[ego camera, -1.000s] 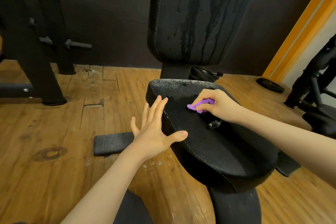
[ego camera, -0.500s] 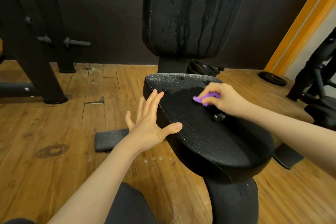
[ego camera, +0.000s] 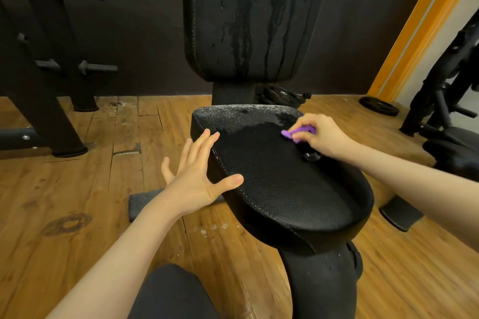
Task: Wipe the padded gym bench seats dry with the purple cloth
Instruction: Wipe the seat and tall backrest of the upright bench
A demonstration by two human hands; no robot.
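No brand, label or writing readable anywhere on the bench or the gear around it. Black padded seat in the middle, tilted, white stitching along its left edge, a band of droplets across its far edge, the nearer part dark and smooth. Right hand at the seat's far right corner, fingers curled tight round the bunched purple cloth, pressing it onto the pad beside the wet band. Left hand against the seat's left edge, fingers straight and spread, thumb lying on the stitched rim, holding nothing. Upright back pad behind the seat, streaked with dark runs. Wooden floor open to the seat's left, with a grey foot pad just beside the left wrist and a black rack further off. Weight plates on the floor behind and right of the seat; another black machine close on the right.
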